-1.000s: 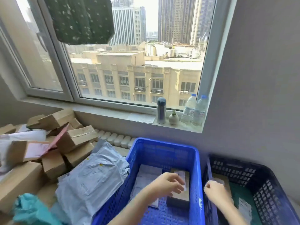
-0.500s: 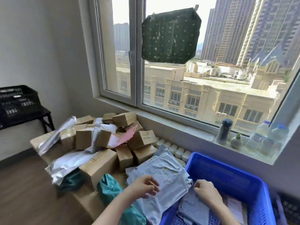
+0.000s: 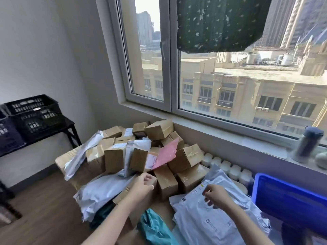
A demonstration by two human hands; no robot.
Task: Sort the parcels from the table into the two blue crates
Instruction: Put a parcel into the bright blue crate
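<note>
A heap of parcels covers the table: several brown cardboard boxes [image 3: 159, 129], a pink mailer [image 3: 166, 153], white poly bags [image 3: 99, 191], a stack of grey poly mailers [image 3: 212, 225] and a teal bag [image 3: 155, 227]. My left hand [image 3: 143, 185] hovers with loosely curled fingers beside a small upright box [image 3: 167, 183] at the pile's front and holds nothing. On top of the grey mailers lies my right hand [image 3: 216, 195], fingers bent down onto the plastic; a pinch cannot be made out. One blue crate [image 3: 286, 202] shows at the right edge.
Dark crates [image 3: 33, 112] sit on a black stand at the far left, across wooden floor. A white radiator [image 3: 228, 168] runs behind the table under the windowsill, where a flask [image 3: 307, 144] stands. A dark cloth hangs at the window.
My view has swung left from the crates to the parcel heap. Both hands left the blue crate and moved over the table, the left to the boxes, the right onto the grey mailers.
</note>
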